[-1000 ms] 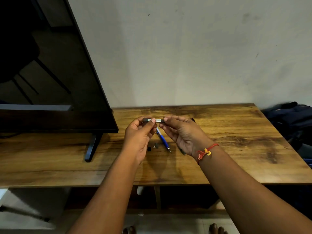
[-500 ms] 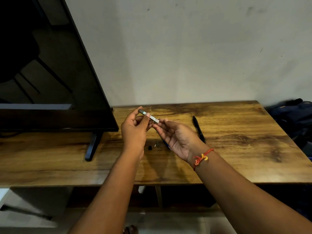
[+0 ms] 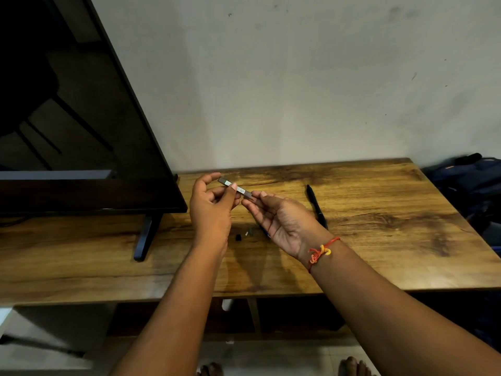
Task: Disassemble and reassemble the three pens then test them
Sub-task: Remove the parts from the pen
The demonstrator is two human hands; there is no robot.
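As left hand and right hand pinch it, barrel slants up-left.

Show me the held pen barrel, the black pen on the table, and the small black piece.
held pen barrel (image 3: 242, 190): head view, labelled middle section.
black pen (image 3: 316, 206): head view, mid-body.
small black piece (image 3: 238, 237): head view, its centre.

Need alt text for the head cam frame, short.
Two hands hold a grey pen barrel slanted above a wooden table: the left hand pinches its middle, the right hand its lower end. A black pen and small loose parts lie on the table; a dark TV stands left.
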